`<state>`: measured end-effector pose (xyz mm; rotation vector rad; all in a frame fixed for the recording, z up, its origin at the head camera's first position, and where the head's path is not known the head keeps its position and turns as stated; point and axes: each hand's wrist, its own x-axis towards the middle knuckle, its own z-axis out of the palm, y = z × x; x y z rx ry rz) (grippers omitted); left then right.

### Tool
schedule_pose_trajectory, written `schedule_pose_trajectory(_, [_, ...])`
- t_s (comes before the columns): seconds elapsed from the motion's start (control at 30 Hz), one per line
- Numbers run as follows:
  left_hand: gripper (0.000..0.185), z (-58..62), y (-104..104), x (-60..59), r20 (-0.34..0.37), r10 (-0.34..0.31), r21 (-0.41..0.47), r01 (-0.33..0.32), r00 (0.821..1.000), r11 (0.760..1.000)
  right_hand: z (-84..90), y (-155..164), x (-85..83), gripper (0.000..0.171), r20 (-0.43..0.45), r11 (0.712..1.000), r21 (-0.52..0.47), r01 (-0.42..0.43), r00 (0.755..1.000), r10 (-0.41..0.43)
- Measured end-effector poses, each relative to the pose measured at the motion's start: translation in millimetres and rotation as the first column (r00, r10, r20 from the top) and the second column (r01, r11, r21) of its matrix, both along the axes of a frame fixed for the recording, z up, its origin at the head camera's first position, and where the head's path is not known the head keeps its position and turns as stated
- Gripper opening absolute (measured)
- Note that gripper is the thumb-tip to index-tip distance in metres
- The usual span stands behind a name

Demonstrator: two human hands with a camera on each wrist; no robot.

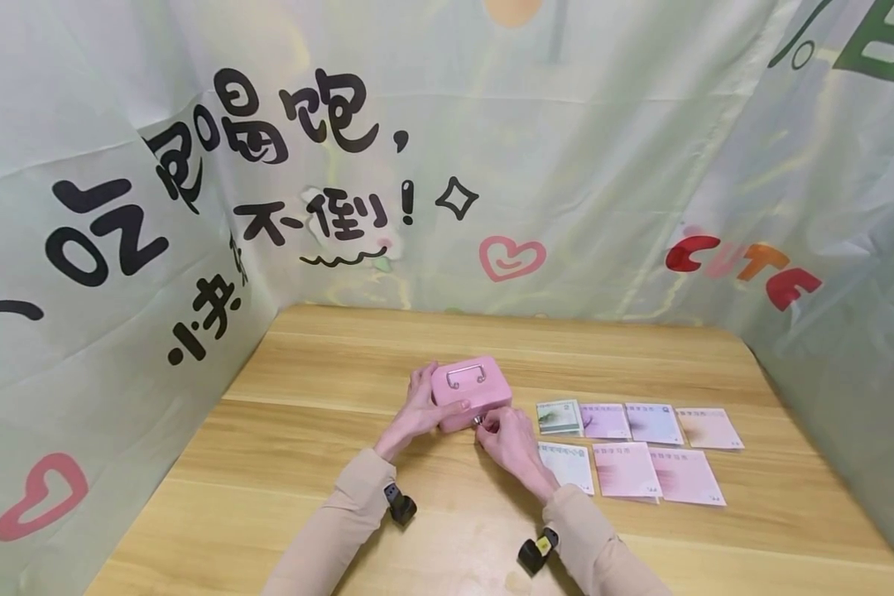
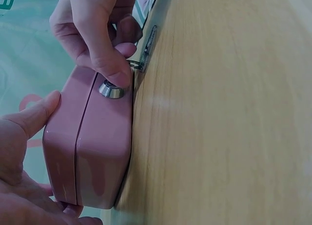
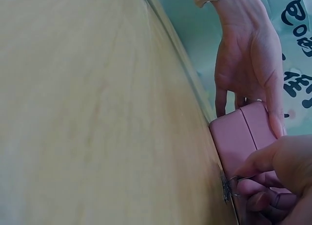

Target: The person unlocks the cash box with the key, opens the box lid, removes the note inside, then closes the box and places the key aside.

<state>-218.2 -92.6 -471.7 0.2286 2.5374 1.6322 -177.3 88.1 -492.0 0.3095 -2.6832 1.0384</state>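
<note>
A pink metal cash box [image 1: 487,392] with a wire carry handle on its lid sits on the wooden table, lid closed. My left hand [image 1: 415,415] grips its left end, thumb over the front of the lid and fingers around the far side. At the front, the silver lock cylinder [image 2: 111,90] shows just under the fingertips of my right hand [image 1: 511,443]. Those fingers pinch a key at the lock, its head mostly hidden by them. From the pinch hangs a ring with a spare key [image 2: 149,47], close to the tabletop.
Several folded banknotes [image 1: 626,468] lie in two rows right of the box, one partly behind my right forearm. Printed curtains [image 1: 603,165] enclose the table [image 1: 328,356] at the back and sides. A wrist camera [image 1: 400,503] is strapped to my left sleeve.
</note>
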Motion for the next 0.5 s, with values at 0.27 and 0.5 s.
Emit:
schedule_pose_trajectory(0.27, [0.1, 1.0, -0.6, 0.2, -0.009, 0.001, 0.0, -0.001, 1.0, 1.0, -1.6, 0.5, -4.1, 0.015, 0.032, 0.999, -0.046, 0.027, 0.999, -0.026])
schedule_pose_trajectory(0.5, [0.106, 3.8, -1.1, -2.1, -0.036, -0.013, -0.042, 0.011, 0.999, 0.999, -2.2, 2.1, -5.8, 0.016, 0.014, 0.999, -0.035, 0.022, 1.0, -0.021])
